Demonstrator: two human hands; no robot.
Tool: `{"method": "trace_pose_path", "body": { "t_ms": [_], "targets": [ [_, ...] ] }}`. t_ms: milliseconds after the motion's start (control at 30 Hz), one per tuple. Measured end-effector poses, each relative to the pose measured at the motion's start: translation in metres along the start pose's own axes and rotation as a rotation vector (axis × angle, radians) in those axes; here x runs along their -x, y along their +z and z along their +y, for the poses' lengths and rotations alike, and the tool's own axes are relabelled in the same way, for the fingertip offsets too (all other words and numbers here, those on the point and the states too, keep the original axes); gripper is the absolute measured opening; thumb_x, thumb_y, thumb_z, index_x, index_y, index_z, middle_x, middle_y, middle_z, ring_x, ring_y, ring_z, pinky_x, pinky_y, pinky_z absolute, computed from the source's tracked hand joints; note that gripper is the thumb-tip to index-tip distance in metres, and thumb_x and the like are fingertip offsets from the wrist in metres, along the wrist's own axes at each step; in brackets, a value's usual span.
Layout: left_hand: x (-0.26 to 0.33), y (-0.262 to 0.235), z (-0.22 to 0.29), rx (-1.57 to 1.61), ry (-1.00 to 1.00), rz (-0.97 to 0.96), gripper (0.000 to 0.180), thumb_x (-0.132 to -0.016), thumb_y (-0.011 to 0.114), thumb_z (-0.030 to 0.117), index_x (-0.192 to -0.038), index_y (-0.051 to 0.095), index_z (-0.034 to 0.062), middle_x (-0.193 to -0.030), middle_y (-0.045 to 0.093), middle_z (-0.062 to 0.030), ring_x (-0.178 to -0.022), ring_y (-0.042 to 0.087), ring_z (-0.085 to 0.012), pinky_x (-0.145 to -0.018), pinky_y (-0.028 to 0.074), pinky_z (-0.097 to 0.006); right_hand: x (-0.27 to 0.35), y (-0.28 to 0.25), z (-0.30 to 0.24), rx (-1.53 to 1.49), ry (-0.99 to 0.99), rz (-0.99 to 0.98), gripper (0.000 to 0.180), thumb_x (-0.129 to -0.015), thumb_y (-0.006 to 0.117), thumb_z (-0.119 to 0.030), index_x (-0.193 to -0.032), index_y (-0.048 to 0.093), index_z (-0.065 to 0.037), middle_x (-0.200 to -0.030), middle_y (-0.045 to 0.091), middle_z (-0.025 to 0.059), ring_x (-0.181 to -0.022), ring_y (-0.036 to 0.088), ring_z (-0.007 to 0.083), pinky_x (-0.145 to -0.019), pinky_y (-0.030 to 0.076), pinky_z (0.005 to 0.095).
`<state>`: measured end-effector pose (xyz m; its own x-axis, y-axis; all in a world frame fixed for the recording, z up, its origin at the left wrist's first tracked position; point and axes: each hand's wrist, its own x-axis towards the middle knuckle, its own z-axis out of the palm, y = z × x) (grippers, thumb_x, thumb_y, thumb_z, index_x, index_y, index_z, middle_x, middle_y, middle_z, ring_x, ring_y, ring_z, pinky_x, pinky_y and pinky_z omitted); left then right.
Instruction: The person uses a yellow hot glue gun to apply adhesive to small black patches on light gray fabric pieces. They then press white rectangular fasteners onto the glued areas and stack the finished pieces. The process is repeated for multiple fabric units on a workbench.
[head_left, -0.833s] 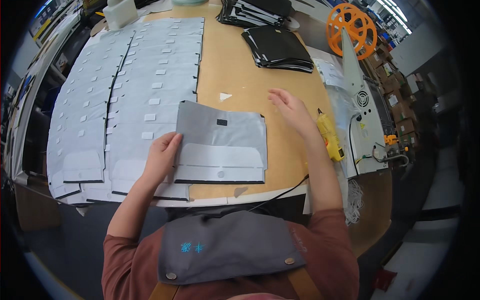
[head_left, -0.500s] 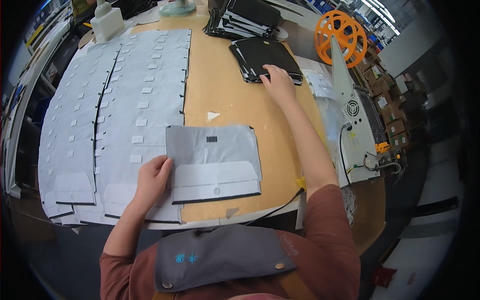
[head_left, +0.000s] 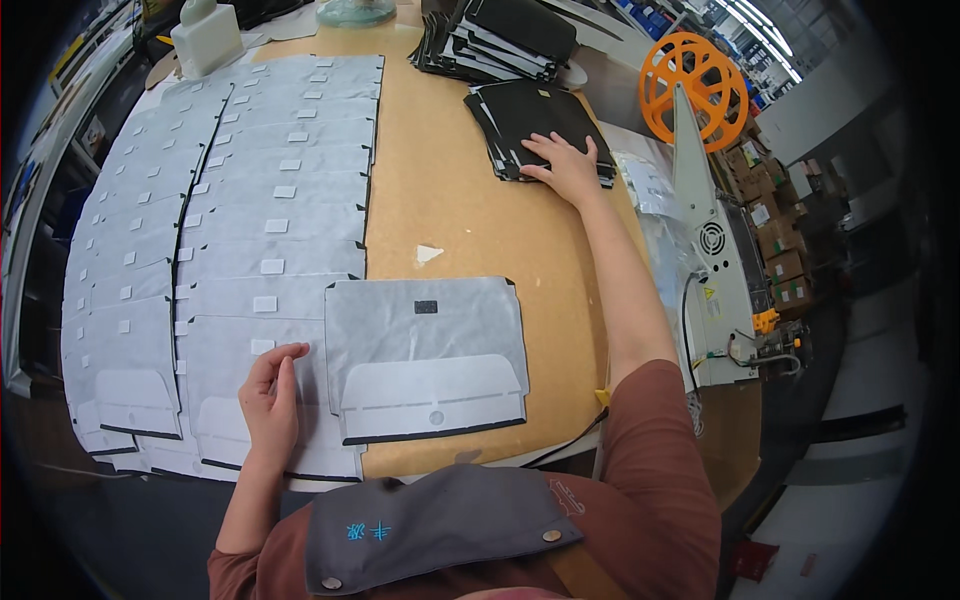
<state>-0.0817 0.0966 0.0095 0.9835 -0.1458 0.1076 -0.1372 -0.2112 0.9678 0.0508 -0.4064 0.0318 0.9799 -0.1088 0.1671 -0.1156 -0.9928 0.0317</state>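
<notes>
My right hand (head_left: 568,170) rests with spread fingers on the near part of a stack of black fabric pieces (head_left: 535,108) at the back right. Loosely curled and empty, my left hand (head_left: 268,408) hovers over the overlapping grey sheets (head_left: 335,185), thumb and forefinger apart. Just right of it a single grey fabric piece (head_left: 425,335) lies flat before me. This piece has a small black patch (head_left: 426,307) near its top, a paler flap-shaped panel (head_left: 432,385) and a black lower edge. Small white rectangles run in columns along the overlapping sheets.
Behind the black stack sits another pile of black and white pieces (head_left: 500,38). A white bottle (head_left: 205,40) stands at the back left. To the right are a machine (head_left: 715,250) with a cable and an orange reel (head_left: 693,90). A white scrap (head_left: 429,254) lies mid-table.
My left hand has let go of the single grey piece's left edge and moved left and nearer to me. My right hand's fingers have spread on the black stack. The view has shifted slightly.
</notes>
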Motion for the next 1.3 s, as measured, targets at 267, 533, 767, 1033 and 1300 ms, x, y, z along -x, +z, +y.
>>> {"method": "trace_pose_path", "body": {
  "t_ms": [267,533,767,1033,1300],
  "targets": [
    [-0.001,0.0,0.0,-0.042,0.029,-0.008,0.019,-0.097,0.049,0.002,-0.105,0.065,-0.0038,-0.101,0.071,-0.0106,-0.097,0.065,-0.0153,-0.089,0.047,-0.027,-0.02,0.001,0.014,-0.246,0.01,0.282,0.026,-0.094,0.056,-0.038,-0.106,0.071,-0.02,-0.097,0.072,0.0078,-0.103,0.065,0.0274,-0.1,0.035,0.0514],
    [0.002,0.0,-0.001,-0.053,0.062,0.018,0.02,-0.099,0.048,0.006,-0.103,0.066,-0.0026,-0.102,0.071,-0.011,-0.084,0.063,-0.0095,-0.075,0.048,-0.023,-0.044,-0.112,-0.018,-0.414,0.052,0.916,0.026,-0.096,0.057,-0.03,-0.102,0.067,-0.007,-0.082,0.069,0.0157,-0.076,0.067,0.0324,-0.068,0.051,0.0422],
    [0.006,0.009,0.054,0.507,-0.616,-0.458,0.038,-0.103,0.042,0.026,-0.13,0.054,0.0012,-0.114,0.068,-0.0131,-0.054,0.029,-0.0018,-0.045,0.027,-0.018,0.018,-0.192,-0.129,-1.538,-0.137,0.582,0.02,-0.1,0.054,-0.021,-0.106,0.062,-0.002,-0.09,0.067,0.0019,-0.079,0.062,0.0098,-0.076,0.05,0.0264],
    [0.042,0.025,0.041,0.814,-0.592,-0.348,0.037,-0.103,0.049,0.032,-0.124,0.055,0.0018,-0.085,0.064,-0.0042,-0.048,0.024,-0.0055,-0.044,0.023,-0.02,0.137,-0.175,-0.186,-1.932,0.044,0.285,0.018,-0.102,0.05,-0.019,-0.11,0.057,-0.004,-0.098,0.064,0.0022,-0.092,0.061,0.0081,-0.086,0.048,0.026],
    [0.05,0.003,0.037,0.244,-0.426,-0.216,0.017,-0.095,0.064,0.019,-0.104,0.063,0.0045,-0.066,0.052,0.007,-0.049,0.036,-0.0001,-0.044,0.024,-0.02,0.298,-0.098,-0.176,-1.845,0.471,0.381,0.015,-0.096,0.058,-0.009,-0.109,0.059,0.0,-0.097,0.065,0.0055,-0.084,0.062,0.0119,-0.079,0.05,0.0255]
  ]
}}
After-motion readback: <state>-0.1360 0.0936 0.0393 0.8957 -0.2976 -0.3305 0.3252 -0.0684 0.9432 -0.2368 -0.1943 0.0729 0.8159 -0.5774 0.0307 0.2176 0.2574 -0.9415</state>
